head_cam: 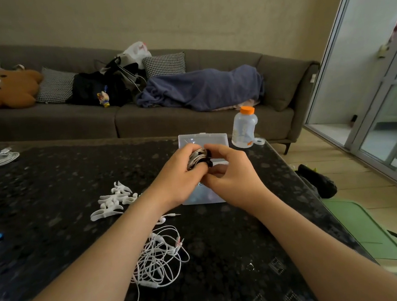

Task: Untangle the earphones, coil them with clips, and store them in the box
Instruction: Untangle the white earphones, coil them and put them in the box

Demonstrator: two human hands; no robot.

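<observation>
The hands met just above the open clear box (202, 139). The left hand (178, 177) curled around a coiled earphone bundle (198, 159), and the right hand (231, 173) pinched its edge. I judge the coiling of this set nearly done. Next, the bundle must go down into the box without loosening. White clips (114, 200) and tangled white earphones (159, 257) lay on the worktop (49, 190).
</observation>
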